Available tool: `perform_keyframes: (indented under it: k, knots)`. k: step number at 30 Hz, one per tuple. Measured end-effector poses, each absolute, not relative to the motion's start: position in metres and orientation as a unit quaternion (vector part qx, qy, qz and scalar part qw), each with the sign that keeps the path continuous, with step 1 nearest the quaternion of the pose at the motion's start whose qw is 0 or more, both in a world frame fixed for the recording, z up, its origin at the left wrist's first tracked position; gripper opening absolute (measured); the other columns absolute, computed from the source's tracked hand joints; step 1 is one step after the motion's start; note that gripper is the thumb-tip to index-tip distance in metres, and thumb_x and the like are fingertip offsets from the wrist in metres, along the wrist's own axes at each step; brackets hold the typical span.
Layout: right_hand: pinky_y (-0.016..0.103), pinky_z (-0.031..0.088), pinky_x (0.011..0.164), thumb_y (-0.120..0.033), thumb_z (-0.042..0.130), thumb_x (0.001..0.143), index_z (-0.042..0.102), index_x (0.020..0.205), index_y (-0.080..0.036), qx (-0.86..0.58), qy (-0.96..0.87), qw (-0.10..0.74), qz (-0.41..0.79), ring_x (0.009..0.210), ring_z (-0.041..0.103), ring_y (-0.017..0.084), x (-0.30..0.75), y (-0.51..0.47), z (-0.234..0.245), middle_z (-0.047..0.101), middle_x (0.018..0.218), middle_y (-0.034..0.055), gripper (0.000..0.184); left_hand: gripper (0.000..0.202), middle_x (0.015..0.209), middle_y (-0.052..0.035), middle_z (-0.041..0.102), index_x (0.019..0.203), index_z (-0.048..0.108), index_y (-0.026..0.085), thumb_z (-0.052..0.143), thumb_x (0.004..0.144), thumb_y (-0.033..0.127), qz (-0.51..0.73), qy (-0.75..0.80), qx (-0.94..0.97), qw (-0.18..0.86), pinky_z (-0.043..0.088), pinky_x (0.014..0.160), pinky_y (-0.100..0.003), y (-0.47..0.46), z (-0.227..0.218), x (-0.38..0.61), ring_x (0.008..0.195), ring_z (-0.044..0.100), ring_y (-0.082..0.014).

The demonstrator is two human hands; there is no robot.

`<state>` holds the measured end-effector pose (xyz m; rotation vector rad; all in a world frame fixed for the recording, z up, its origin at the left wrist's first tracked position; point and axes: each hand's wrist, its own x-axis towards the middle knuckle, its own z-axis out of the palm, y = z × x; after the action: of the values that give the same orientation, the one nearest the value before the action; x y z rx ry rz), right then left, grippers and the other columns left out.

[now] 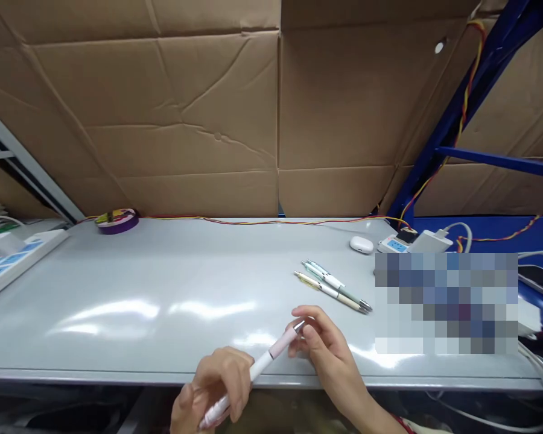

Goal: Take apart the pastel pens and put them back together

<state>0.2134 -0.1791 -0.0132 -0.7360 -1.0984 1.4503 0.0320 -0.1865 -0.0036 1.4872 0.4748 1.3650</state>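
Note:
A white pen with a pale pink grip (282,343) and a silver tip slants up to the right above the table's front edge. My left hand (224,383) is closed around its lower, rear part, and the fingers partly hide the barrel. At the other end my right hand (332,352) has its thumb and fingers curled about the silver tip. Beyond the right hand, two more pens lie side by side on the table: a cream and yellow pen (330,292) and a white and green pen (328,276), their tips pointing right.
A white earphone case (361,245) sits by a small power strip (393,244) with a charger (429,242). Tape roll (117,224) is at back left, near a long power strip (22,259). Cardboard (199,120) stands behind the grey table (163,271); a pixelated patch covers its right side.

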Motion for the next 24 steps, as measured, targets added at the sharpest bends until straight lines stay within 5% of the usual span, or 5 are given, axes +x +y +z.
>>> perform_keyframes:
  k: [11, 16, 22, 24]
  knots:
    - [0.020, 0.037, 0.051, -0.051, 0.053, 0.088, 0.047, 0.071, -0.020, -0.358, -0.514, 0.497, 0.601, 0.051, 0.045, 0.009, 0.213, -0.180, -0.011, 0.050, 0.055, -0.0049, 0.035, 0.062, 0.041, -0.0002, 0.034, 0.056, 0.056, 0.019, 0.027, 0.089, 0.063, 0.557, 0.140, 0.590, 0.567, 0.034, 0.051, -0.027, -0.192, -0.004, 0.032, 0.046, 0.035, -0.0144]
    - [0.022, 0.039, 0.048, -0.044, 0.053, 0.089, 0.050, 0.067, -0.020, -0.398, -0.573, 0.510, 0.503, 0.049, 0.048, 0.011, 0.226, -0.185, -0.008, 0.052, 0.055, -0.0034, 0.032, 0.051, 0.075, -0.0003, 0.051, 0.092, 0.061, 0.021, 0.037, 0.087, 0.065, 0.561, 0.082, 0.482, 0.668, 0.033, 0.046, -0.021, -0.197, -0.019, 0.031, 0.046, 0.033, -0.0069]
    - [0.025, 0.048, 0.068, -0.038, 0.055, 0.090, 0.058, 0.082, -0.025, -0.484, -0.484, 0.676, 0.274, 0.065, 0.060, 0.013, 0.284, -0.171, -0.001, 0.063, 0.068, -0.0034, 0.016, 0.045, 0.098, -0.0005, 0.048, 0.095, 0.058, 0.024, 0.038, 0.088, 0.064, 0.573, 0.165, 0.502, 0.627, 0.033, 0.053, -0.022, -0.196, -0.029, 0.027, 0.049, 0.041, -0.0035]
    - [0.027, 0.049, 0.071, -0.039, 0.060, 0.086, 0.060, 0.087, -0.023, -0.554, -0.487, 0.636, 0.227, 0.075, 0.065, 0.017, 0.299, -0.164, -0.002, 0.068, 0.078, 0.0004, 0.016, 0.043, 0.096, -0.0003, 0.048, 0.094, 0.058, 0.024, 0.036, 0.090, 0.062, 0.565, 0.154, 0.517, 0.625, 0.032, 0.052, -0.023, -0.193, -0.030, 0.026, 0.048, 0.040, -0.0032]
